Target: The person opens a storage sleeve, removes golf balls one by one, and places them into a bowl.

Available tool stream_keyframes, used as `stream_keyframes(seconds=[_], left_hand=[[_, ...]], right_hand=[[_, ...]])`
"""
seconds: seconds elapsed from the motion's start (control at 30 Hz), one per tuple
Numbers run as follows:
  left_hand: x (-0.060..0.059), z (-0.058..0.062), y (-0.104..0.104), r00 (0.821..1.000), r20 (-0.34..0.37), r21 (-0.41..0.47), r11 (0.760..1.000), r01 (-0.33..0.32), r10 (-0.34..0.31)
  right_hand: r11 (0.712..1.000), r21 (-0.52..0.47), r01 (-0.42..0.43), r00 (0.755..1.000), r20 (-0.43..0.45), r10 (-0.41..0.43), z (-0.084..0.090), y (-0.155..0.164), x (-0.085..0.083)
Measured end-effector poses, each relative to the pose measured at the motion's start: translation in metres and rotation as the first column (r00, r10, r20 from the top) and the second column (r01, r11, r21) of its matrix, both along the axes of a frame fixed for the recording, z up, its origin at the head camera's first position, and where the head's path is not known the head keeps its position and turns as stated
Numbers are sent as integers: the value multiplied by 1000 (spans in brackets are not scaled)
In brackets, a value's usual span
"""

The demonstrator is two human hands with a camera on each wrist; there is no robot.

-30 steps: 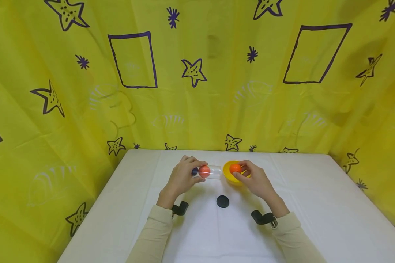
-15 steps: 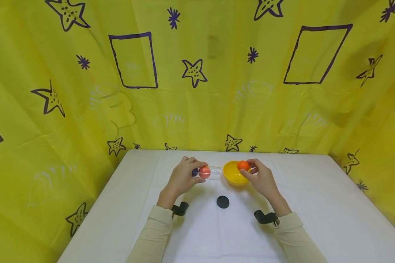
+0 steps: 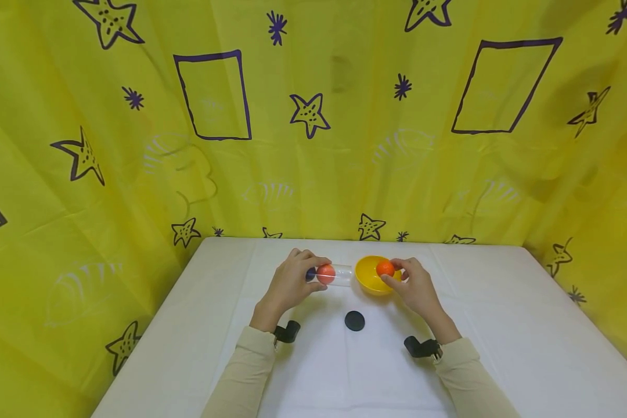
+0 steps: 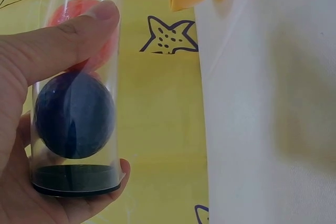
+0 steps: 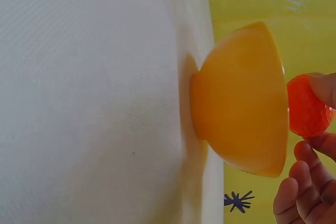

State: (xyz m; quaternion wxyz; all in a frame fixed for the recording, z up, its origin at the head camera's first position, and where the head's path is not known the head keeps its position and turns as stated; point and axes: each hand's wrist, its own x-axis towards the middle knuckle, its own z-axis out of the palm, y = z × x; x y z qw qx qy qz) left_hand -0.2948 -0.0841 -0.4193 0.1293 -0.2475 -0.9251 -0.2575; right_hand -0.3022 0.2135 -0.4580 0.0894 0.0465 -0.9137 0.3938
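Right hand [image 3: 417,285] pinching an orange ball [image 3: 385,268] between thumb and fingertips [image 5: 321,88], just above the rim of the yellow bowl [image 3: 368,278]. Left hand [image 3: 291,283] wrapped around a clear tube [image 4: 79,103], held sideways above the white worktop [image 3: 501,325]. Two balls inside: one orange [image 4: 79,14], one dark blue [image 4: 73,114]. One black cap [image 3: 354,320] lying flat between the wrists. Pinched ball lowered slightly toward the bowl since half a second ago; tube unmoved.
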Motion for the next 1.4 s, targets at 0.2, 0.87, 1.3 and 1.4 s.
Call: stream_keyframes(seconds=[0.2,0.87,1.3,1.4], left_hand=[[-1,-1,1,1000,3,-16,1000,0,0],[-1,0,4,1000,-8,-41,999,-1,1],[0,-2,3,1000,2,-32,999,-10,10],[0,-3,3,1000,0,-34,999,-9,9]], right_hand=[[1000,21,18,1000,25,-18,-5,0,-2],[997,17,69,992,102,-70,-15,1,-3],[998,13,68,990,119,-69,-18,0,-4],[998,15,69,992,108,-70,-17,0,-4]])
